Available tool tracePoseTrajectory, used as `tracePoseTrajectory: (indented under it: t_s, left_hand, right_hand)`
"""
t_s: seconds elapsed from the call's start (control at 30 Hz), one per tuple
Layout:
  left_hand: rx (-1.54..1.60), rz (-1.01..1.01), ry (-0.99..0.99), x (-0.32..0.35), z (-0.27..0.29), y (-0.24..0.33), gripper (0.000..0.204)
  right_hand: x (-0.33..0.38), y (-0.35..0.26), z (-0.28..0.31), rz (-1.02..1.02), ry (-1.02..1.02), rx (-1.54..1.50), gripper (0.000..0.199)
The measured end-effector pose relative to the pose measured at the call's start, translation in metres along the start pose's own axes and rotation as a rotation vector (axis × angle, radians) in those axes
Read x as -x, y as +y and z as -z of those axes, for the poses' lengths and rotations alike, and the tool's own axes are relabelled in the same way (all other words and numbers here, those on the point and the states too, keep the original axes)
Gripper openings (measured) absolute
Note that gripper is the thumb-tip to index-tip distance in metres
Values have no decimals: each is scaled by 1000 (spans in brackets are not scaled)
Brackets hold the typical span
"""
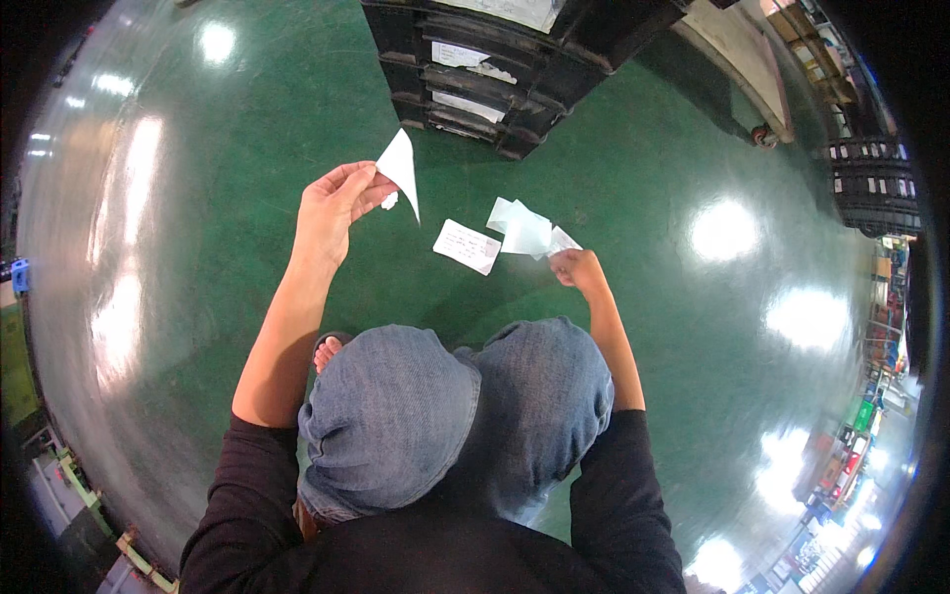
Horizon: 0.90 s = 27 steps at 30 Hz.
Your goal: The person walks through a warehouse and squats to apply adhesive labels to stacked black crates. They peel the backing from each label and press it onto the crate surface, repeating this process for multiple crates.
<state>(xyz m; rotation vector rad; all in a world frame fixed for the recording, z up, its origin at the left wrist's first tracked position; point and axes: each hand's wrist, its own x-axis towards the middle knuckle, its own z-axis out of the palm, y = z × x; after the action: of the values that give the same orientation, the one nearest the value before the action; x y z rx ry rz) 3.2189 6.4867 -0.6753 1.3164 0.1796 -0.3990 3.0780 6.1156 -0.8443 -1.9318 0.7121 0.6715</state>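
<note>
My left hand [332, 203] is raised at the left, thumb and fingers pinched on the edge of a white paper slip [402, 170] that hangs bent to a point. Just below those fingers shows a small crumpled white scrap [390, 200]; I cannot tell whether it touches the hand. My right hand [577, 267] is closed on the lower end of another white slip [563, 241]. Beside that slip are pale, overlapping paper sheets [522, 228]; whether the hand also holds them is unclear. Between my hands, a white slip with handwriting [467, 247] lies on the green floor.
A stack of black plastic crates [500, 84] with papers tucked in its side stands just ahead. Beyond it at the upper right is a low flat cart [742, 64]. More black crates [871, 168] stand at the far right. My bent knees [396, 416] are close below my hands.
</note>
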Motion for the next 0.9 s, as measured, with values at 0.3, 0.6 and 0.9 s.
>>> tracePoseTrajectory:
  t_s: [0.3, 0.6, 0.9]
  left_hand:
    - [-351, -259, 46, 22, -17, 38, 21]
    - [-1063, -1230, 262, 49, -37, 65, 24]
    - [-972, -1200, 262, 61, -30, 75, 29]
  right_hand:
    - [93, -232, -1, 638, -266, -303, 28]
    - [145, -334, -40, 546, -43, -275, 36]
    - [177, -326, -26, 832, 299, -19, 21]
